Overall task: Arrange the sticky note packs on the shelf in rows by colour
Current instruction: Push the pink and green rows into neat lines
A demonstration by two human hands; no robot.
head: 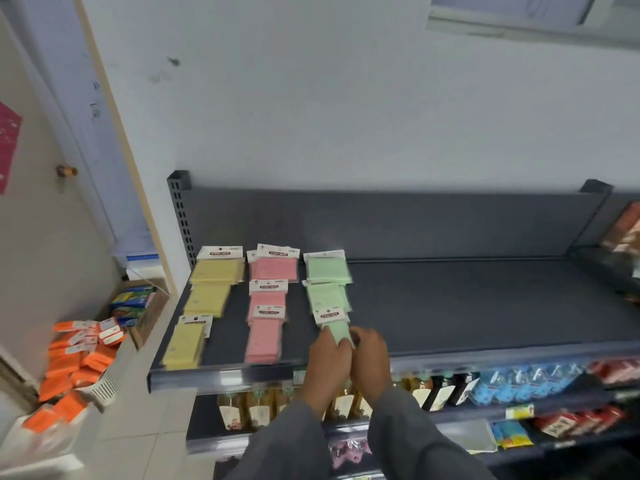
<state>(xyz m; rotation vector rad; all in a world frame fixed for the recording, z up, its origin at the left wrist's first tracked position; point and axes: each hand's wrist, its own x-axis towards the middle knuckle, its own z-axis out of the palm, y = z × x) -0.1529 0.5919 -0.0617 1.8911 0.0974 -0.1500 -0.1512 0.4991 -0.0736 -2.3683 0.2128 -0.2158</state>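
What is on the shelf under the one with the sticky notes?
Under the top shelf stands a row of amber bottles, two dark bottles and blue packets. The left hand, right hand and sleeves cover the row's middle.

Matt grey metal shelf (450,306); glossy plastic-wrapped packs (273,268).

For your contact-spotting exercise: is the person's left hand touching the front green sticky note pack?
Touching. The head view shows left hand fingers wrapped over the front green pack's lower edge.

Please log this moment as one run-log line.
both hands: left hand, right hand hold green pack | shelf: yellow, pink, green rows | step: placing green
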